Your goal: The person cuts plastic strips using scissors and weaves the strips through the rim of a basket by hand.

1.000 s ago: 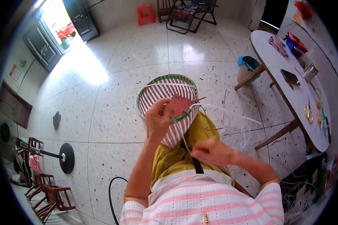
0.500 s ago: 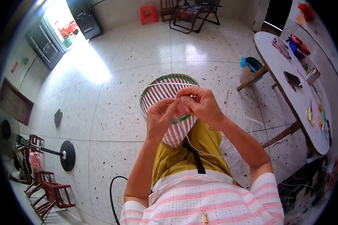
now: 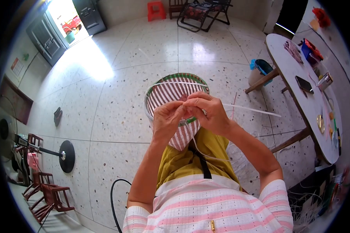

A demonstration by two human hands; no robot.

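A basket (image 3: 159, 94) woven in brown and white stripes, with a green band at its rim, rests against my knees with its mouth facing up. Over its near rim, my left hand (image 3: 167, 119) is closed in a pinch; what lies between its fingertips is too small to make out. My right hand (image 3: 209, 112) pinches close beside it, fingertips almost touching the left ones. From the right hand a flat white plastic strip (image 3: 254, 110) sticks out to the right. Another thin pale strip (image 3: 206, 155) loops from the basket rim across my lap.
To the right stands an oval table (image 3: 286, 73) with a phone (image 3: 304, 84), scissors (image 3: 320, 123) and a tin (image 3: 325, 81). Below it is a lined bin (image 3: 256, 75). Loose clear strips (image 3: 241, 153) lie on the floor by my right leg. A fan base (image 3: 67, 156) stands left.
My right hand has turned and shifted slightly down, and the long white strip now shows out to the right of it. Both hands stay pinched together over the basket.
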